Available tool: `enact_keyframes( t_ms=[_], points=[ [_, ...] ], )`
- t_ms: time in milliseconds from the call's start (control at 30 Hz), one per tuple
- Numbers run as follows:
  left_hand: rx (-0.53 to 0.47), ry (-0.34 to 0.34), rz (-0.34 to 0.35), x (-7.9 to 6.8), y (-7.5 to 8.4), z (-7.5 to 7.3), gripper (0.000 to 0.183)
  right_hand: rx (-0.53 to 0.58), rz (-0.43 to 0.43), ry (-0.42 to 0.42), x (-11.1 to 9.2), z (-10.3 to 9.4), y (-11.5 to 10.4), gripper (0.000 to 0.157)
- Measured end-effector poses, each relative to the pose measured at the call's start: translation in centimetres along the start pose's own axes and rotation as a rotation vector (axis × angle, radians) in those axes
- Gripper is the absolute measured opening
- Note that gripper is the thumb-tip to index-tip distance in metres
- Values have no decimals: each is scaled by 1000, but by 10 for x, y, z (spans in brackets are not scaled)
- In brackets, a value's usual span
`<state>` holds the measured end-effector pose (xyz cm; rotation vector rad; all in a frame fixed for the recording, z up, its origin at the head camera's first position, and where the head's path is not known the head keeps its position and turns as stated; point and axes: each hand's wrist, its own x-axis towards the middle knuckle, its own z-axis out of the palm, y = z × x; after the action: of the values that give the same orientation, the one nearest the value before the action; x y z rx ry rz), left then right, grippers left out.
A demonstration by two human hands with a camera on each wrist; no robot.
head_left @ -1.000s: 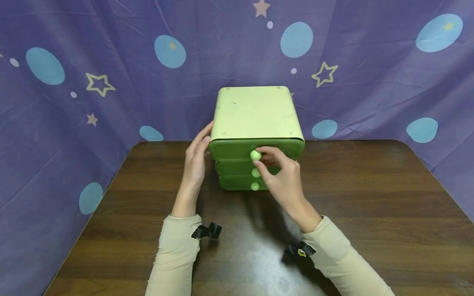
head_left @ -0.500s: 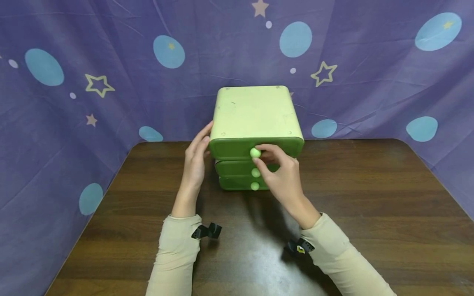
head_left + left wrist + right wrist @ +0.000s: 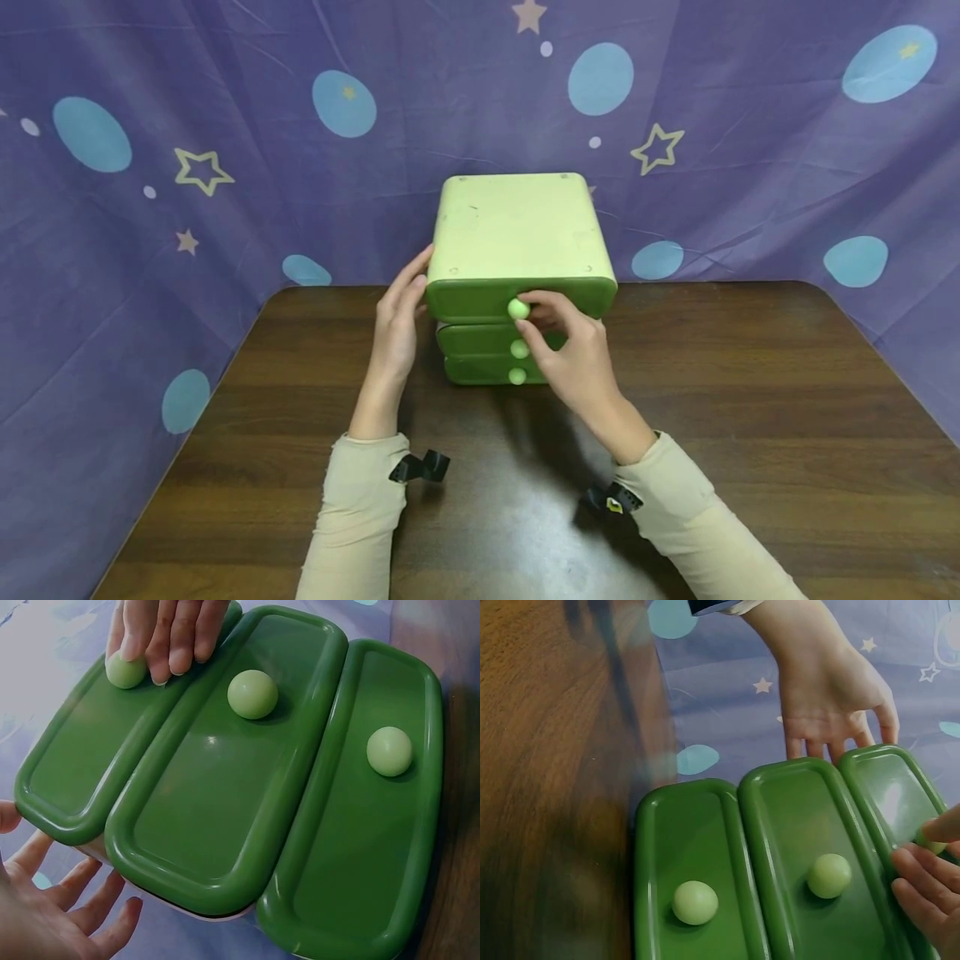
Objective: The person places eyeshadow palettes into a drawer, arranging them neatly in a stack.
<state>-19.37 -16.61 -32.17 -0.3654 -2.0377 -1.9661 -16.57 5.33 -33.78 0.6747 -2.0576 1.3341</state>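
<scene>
A small cabinet [image 3: 521, 225] with a pale yellow-green top and three dark green drawers stands at the back of the table. Each drawer front bears a round light green knob. My right hand [image 3: 581, 358] pinches the top drawer's knob [image 3: 518, 309] between thumb and fingers; the same knob [image 3: 126, 671] shows under the fingertips in the left wrist view. The middle knob [image 3: 253, 694] and bottom knob [image 3: 389, 751] are untouched. Along the cabinet's left side lies my left hand [image 3: 397, 333], its fingers extended; the left wrist view shows them spread beside the top drawer front [image 3: 90, 765].
A brown wooden table [image 3: 750, 400] carries the cabinet near its back edge. Behind it hangs a purple cloth [image 3: 480, 92] patterned with stars and blue ovals. Black straps sit on both wrists over beige sleeves [image 3: 360, 500].
The top drawer front and its knob have shifted slightly upward with my right hand, and the dark gap under the cabinet's top edge no longer shows. My left hand stays in place.
</scene>
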Motion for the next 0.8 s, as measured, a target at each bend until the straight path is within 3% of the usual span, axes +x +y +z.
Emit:
enact_keyframes(
  t_ms=[200,667,800],
  points=[
    [15,14,60,0,-2,1,43,-12,-6,-52,-6,-13,-6,37],
    [25,53,79,2,-2,-3,42,-63,-63,38,-18,-43,-13,35],
    [71,78,95,2,-3,-3,40,-88,-92,63,-20,-52,-11,37]
  ],
)
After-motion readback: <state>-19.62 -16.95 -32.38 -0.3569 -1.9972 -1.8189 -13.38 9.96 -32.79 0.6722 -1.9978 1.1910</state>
